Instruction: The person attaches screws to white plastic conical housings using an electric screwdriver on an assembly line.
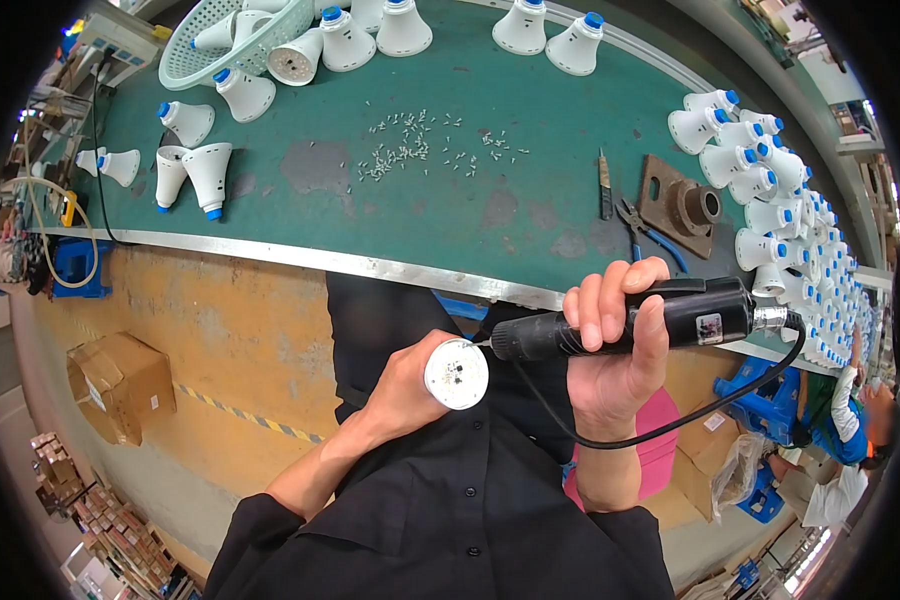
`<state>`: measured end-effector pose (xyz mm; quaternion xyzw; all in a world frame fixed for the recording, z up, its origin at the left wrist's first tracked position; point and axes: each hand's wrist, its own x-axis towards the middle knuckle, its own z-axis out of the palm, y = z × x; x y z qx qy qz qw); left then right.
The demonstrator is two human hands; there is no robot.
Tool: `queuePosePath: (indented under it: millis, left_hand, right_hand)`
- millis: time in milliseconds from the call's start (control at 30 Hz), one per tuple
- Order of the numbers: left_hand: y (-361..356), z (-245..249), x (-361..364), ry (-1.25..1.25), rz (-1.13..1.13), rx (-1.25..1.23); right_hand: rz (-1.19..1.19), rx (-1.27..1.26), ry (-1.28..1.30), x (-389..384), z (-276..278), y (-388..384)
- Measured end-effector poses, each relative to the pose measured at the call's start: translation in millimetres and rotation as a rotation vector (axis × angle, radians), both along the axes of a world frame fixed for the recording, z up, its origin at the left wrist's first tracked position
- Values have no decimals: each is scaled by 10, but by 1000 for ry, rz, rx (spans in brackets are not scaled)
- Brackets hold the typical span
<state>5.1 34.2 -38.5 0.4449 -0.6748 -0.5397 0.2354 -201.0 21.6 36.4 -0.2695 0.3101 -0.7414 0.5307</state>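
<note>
In my left hand [402, 385] is a white bulb-like housing [457, 385], its round face with small dark holes turned up toward me. My right hand [615, 375] wraps round a black electric screwdriver [705, 318] with a cable at its rear. The tool points left, and its bit is at the upper rim of the housing; whether it touches a screw is too small to tell. Beyond my hands, many small screws [402, 150] lie scattered on the green bench [270, 225].
White housings with blue caps [348, 42] stand along the far side, some in a pale green basket [182, 60]. More housings [760, 185] crowd the right. Pliers [650, 238], a knife [605, 190] and a rusty metal fixture [675, 205] lie nearby. A cardboard box [120, 390] sits on the floor.
</note>
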Motion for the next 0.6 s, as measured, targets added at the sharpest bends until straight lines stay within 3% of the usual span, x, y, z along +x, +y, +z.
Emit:
queuePosePath:
  millis: [400, 600]
  left_hand:
    - [10, 0, -3, -12, -2, -13]
    - [16, -11, 6, -17, 0, -14]
  right_hand:
    - [68, -83, 112, 41, -3, 51]
    - [48, -68, 12, 66, -25, 23]
